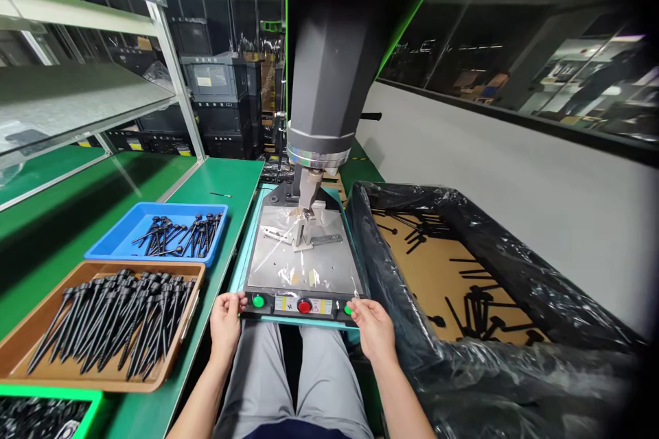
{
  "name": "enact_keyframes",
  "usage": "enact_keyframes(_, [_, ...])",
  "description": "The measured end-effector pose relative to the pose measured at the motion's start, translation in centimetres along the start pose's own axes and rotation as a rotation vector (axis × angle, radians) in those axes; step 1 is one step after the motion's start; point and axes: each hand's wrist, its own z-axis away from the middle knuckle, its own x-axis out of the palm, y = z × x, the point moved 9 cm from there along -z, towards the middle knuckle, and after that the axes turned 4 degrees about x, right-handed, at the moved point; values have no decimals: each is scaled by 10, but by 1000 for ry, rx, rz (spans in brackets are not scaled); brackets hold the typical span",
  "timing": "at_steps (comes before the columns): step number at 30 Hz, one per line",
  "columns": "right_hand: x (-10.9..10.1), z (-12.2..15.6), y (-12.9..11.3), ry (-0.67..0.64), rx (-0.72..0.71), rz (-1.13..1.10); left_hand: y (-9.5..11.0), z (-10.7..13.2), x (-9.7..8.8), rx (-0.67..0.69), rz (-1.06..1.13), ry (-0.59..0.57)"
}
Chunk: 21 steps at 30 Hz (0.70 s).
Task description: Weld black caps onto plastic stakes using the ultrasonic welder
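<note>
My left hand (226, 322) is closed at the left corner of the control panel (282, 304), its fingertips touching the edge beside a green button (258, 301). At the right end, my right hand (371, 329) has bent fingers gathered at the panel corner; the fingertips partly cover the other green button (348, 309). A red button (304, 306) sits between them. Behind the panel lies a metal base plate (281, 274) with a small fixture (303, 241). The grey machine head (329, 68) points its metal tip (309, 188) down over the fixture. Any part under the tip is hard to make out.
To the left, a brown tray (77, 375) and a blue tray (110, 236) hold many black rod-like parts. A green-rimmed bin (93, 401) stands nearer. On the right, a box lined with black plastic (412, 302) holds similar parts on cardboard. A metal rack (167, 48) rises at left.
</note>
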Motion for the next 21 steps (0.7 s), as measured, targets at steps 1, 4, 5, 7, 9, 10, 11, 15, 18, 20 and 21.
enact_keyframes(1, [0, 4, 2, -19, 43, -80, 0, 5, -1, -29, 65, -9])
enact_keyframes(4, [-7, 17, 2, -28, 111, -215, 5, 21, -8, -75, 154, -1])
enact_keyframes(5, [-11, 21, 3, -20, 123, -237, 7, 26, -11, -82, 161, 3])
enact_keyframes(7, [-23, 30, 5, 3, 141, -256, 8, 36, -17, -104, 155, -1])
enact_keyframes(9, [-35, 38, 10, 23, 152, -252, 6, 47, -22, -146, 144, -10])
enact_keyframes(10, [-42, 43, 12, 30, 156, -245, 3, 52, -25, -175, 141, -10])
enact_keyframes(11, [-48, 47, 16, 34, 160, -237, -1, 58, -28, -205, 141, -7])
enact_keyframes(15, [-75, 68, 30, 61, 170, -194, -14, 83, -39, -296, 125, -18])
enact_keyframes(18, [-91, 82, 37, 73, 167, -151, -19, 99, -46, -316, 58, -41])
enact_keyframes(20, [-100, 90, 40, 72, 163, -118, -22, 107, -52, -325, 1, -34])
enact_keyframes(21, [-104, 94, 42, 72, 160, -103, -24, 111, -56, -327, -28, -26])
